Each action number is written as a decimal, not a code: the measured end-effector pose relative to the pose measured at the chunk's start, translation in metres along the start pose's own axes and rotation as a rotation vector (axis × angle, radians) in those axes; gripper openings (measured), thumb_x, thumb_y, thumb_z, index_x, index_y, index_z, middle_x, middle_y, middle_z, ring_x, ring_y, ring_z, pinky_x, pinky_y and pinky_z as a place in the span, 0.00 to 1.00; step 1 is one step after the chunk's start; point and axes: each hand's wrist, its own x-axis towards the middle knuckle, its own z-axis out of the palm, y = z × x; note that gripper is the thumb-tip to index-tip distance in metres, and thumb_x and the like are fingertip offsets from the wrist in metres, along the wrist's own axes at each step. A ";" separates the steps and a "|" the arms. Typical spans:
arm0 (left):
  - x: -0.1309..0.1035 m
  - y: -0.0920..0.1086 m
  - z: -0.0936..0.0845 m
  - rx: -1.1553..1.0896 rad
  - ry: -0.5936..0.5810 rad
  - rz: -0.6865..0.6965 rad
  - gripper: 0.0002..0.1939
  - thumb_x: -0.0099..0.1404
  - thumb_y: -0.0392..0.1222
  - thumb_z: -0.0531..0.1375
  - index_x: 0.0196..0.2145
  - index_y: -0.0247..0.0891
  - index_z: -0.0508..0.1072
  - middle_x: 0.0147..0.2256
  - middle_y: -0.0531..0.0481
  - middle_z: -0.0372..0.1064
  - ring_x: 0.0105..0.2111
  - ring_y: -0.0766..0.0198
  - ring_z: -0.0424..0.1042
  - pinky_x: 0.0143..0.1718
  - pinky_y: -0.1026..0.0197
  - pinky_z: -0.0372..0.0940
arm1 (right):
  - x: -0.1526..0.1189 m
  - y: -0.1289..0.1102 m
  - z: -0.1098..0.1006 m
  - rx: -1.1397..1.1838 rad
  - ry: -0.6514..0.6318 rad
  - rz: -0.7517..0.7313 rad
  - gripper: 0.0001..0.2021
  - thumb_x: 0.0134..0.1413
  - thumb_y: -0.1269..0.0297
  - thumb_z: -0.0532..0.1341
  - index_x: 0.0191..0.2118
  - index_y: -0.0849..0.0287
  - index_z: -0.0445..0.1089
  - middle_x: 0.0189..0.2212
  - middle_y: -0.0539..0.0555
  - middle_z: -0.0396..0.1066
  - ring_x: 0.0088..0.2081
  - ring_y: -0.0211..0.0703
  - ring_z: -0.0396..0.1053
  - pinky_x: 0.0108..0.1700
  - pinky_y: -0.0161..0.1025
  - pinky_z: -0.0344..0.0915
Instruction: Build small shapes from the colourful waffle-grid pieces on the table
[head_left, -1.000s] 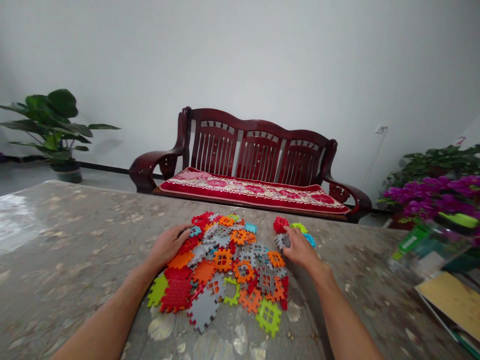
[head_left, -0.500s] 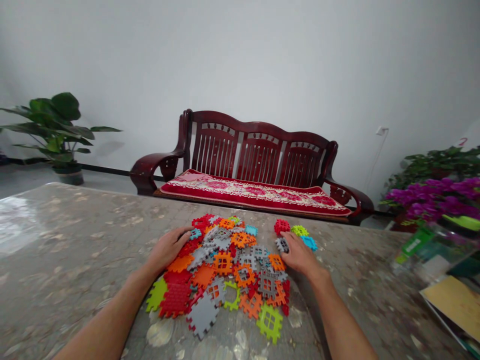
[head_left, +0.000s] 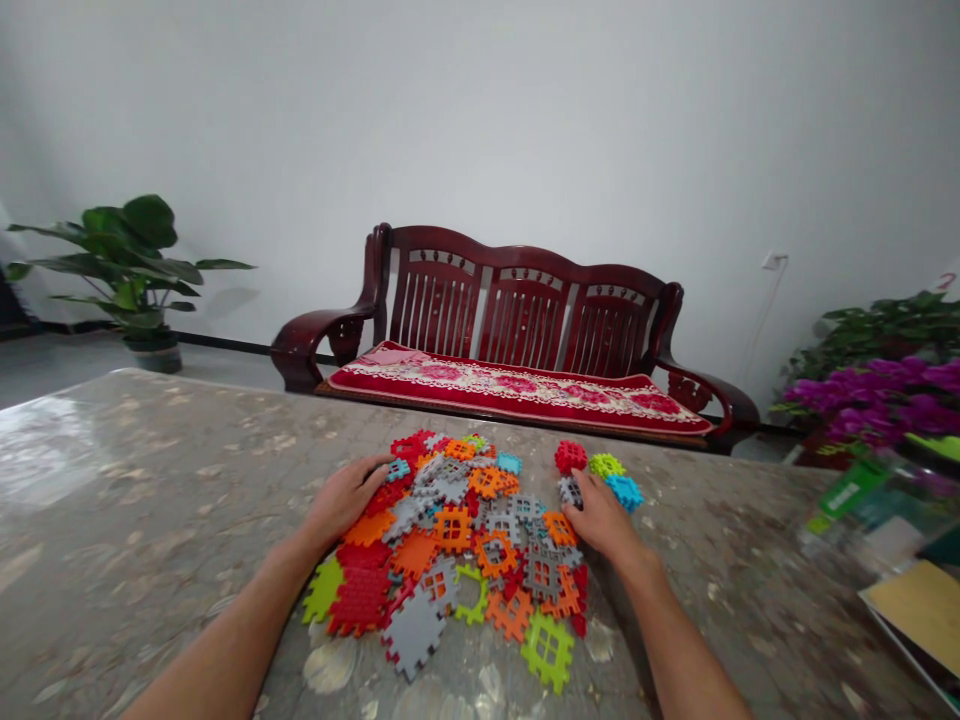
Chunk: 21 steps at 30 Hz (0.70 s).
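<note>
Interlocking plastic pieces in red, orange, gray, green and blue lie in a pile [head_left: 452, 528] on the table. My left hand [head_left: 349, 500] is at the pile's left edge, its fingertips closed on a small blue piece [head_left: 397, 469]. On the other side, my right hand [head_left: 598, 508] has its thumb and fingers around a small gray piece [head_left: 569, 491]. Close beyond that hand sit a red block [head_left: 571, 457], a green block [head_left: 606, 465] and a blue block [head_left: 625, 491]. A gray square [head_left: 413, 633] and a green window piece [head_left: 547, 650] lie at the near edge.
The patterned table [head_left: 187, 470] spans the foreground. Behind it stands a wooden bench [head_left: 517, 310] with a red floral cover. At the right are a clear container [head_left: 877, 510], a yellowish book or box [head_left: 919, 610] and purple flowers [head_left: 877, 395]. A potted plant [head_left: 154, 350] stands at left.
The whole view has shifted slightly, so things appear a little further right. Both hands keep nearly the same places beside the pieces.
</note>
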 end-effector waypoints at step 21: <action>-0.001 0.001 0.001 -0.035 0.031 0.015 0.28 0.66 0.55 0.47 0.51 0.40 0.77 0.51 0.44 0.76 0.51 0.51 0.74 0.57 0.52 0.63 | -0.073 -0.040 0.015 0.303 0.384 -0.232 0.16 0.61 0.64 0.55 0.52 0.53 0.73 0.58 0.57 0.69 0.58 0.52 0.66 0.62 0.54 0.61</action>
